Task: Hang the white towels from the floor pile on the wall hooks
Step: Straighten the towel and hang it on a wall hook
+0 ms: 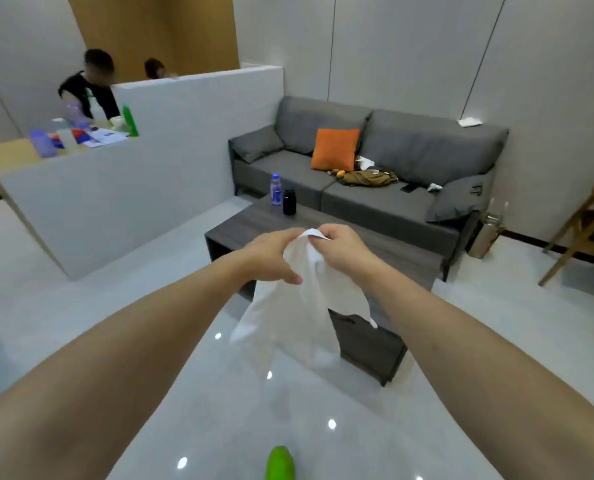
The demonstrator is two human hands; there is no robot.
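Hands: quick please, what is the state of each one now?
Left hand: closed, gripping the white towel near its top.
Right hand: closed, pinching the towel's top edge.

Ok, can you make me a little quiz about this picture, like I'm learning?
1. True or false: both hands hold the white towel.
2. What colour is the cushion on the sofa?
3. What stands on the coffee table? A) a lamp B) two bottles C) a plate

Key:
1. True: the left hand and right hand pinch its top edge.
2. Orange.
3. B: a clear bottle and a black bottle.
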